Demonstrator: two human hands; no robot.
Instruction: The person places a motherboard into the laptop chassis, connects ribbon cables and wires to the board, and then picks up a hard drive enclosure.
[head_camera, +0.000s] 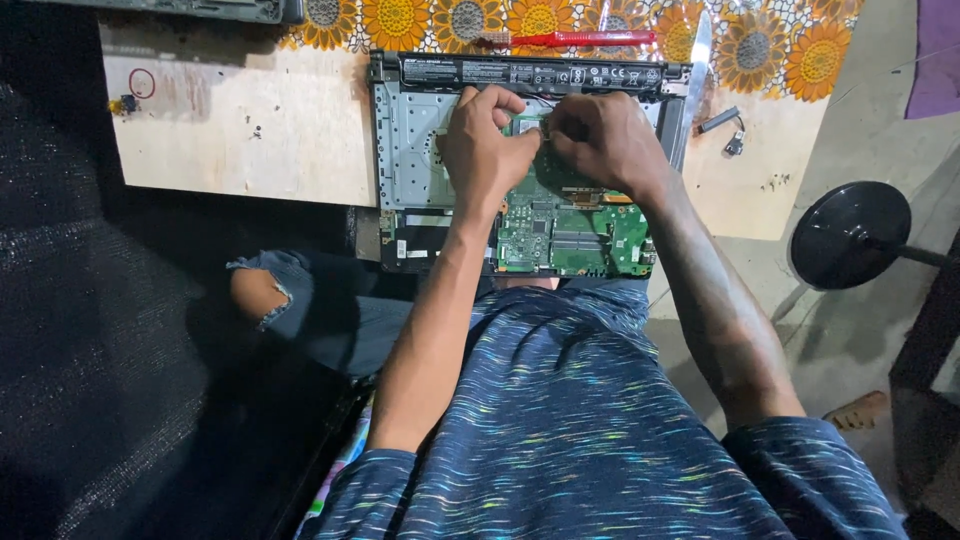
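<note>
While both hands work close together over an opened laptop (420, 150), the person sits behind it with the machine lying bottom-up on a pale wooden table (230, 130). Left hand (482, 145) is curled into a loose fist, fingertips pressed down at the upper edge of the green circuit board (560, 232); whether it pinches anything is hidden by the knuckles. Right hand (600, 140) is likewise closed, fingers bent inward and touching the same spot on the board, just beside the left hand at its 3 o'clock; what it grips cannot be told. Board fills the lower right part of the laptop's grey metal shell, at 6 o'clock from the hands. A long black battery (530, 72) runs along the laptop's far edge, at 12 o'clock from the hands. Beyond it, a red-handled screwdriver (570, 39) lies on a sunflower-patterned cloth (760, 45). At 3 o'clock from the laptop a small dark part with a short cable (725, 125) rests on the table, and farther out a round black stand base (850, 235) sits on the floor
</note>
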